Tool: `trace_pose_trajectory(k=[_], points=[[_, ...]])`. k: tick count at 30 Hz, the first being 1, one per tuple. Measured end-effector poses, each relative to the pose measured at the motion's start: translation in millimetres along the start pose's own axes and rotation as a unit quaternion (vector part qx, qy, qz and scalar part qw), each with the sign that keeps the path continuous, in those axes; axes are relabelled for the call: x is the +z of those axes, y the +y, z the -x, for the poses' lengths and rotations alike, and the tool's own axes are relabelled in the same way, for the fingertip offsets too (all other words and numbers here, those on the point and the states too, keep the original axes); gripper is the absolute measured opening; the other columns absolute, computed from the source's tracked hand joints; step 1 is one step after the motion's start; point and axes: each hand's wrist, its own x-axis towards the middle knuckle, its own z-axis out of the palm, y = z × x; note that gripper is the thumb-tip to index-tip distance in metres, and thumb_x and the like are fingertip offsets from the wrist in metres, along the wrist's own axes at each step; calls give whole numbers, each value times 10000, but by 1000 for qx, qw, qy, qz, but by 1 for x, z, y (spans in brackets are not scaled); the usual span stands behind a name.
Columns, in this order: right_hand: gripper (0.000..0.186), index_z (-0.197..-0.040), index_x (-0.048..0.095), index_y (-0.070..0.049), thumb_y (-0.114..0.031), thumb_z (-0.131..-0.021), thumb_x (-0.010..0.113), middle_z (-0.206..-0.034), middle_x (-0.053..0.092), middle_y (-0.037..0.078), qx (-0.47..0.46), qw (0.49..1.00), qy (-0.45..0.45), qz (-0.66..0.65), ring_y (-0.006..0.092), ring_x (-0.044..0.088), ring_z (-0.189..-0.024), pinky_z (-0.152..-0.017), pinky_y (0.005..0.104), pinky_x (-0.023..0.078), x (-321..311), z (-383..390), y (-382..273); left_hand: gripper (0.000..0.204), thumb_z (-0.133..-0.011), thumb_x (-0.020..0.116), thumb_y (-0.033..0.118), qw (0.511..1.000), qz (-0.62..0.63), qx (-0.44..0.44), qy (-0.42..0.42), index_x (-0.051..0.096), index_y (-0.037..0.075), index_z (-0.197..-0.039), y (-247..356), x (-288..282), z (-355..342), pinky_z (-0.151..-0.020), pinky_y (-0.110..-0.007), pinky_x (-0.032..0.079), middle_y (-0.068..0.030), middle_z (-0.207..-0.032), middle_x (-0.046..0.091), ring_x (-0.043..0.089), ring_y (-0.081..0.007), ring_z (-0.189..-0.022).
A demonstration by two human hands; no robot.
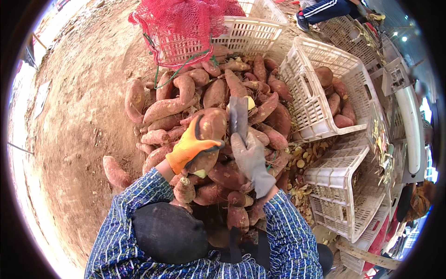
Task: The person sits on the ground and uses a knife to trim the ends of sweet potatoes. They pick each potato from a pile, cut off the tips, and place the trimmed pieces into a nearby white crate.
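My left hand, in an orange glove with dark fingertips, is closed round a large sweet potato. A pale cut patch shows at its lower end, below the glove. My right hand, in a grey glove, grips a knife with a broad dark rectangular blade. The blade points away from me, just right of the held sweet potato; whether the two touch I cannot tell. The knife's handle is hidden in my fist. Beneath both hands spreads a heap of reddish sweet potatoes, some with cut ends.
A white plastic crate holding several sweet potatoes stands at the right. Another crate stands at the back, with a red mesh bag draped over it. Tipped crates and cut scraps lie nearer right. Another person's leg shows far right.
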Motion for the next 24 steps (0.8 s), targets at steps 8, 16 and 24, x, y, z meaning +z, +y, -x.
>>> trace_pose_trajectory(k=[8, 16, 24], points=[[311, -1200, 593, -43, -209, -937, 589, -970, 664, 144, -122, 879, -98, 450, 339, 667, -842, -713, 412, 560, -24, 4, -40, 1004, -697, 772, 560, 967, -245, -36, -53, 395, -12, -1432, 28, 11, -6, -1060, -428, 404, -273, -1374, 486, 483, -388, -1286], [212, -1077, 529, -26, -203, -960, 524, -945, 661, 205, -28, 860, -90, 502, 362, 687, -863, -740, 466, 560, -7, -23, -20, 911, -726, 787, 492, 967, -252, 8, -29, 419, 11, -1408, 28, 32, 2, -1041, -431, 409, -233, -1365, 480, 484, -393, -1254], [278, -1147, 618, -34, -200, -930, 565, -956, 679, 238, 91, 990, -53, 89, 401, 661, -939, -836, 443, 498, -36, -18, -9, 687, -772, 772, 173, 969, 237, -28, -59, 478, 24, -1376, 4, 8, 12, -981, -327, 471, -98, -1259, 585, 560, -192, -1166]])
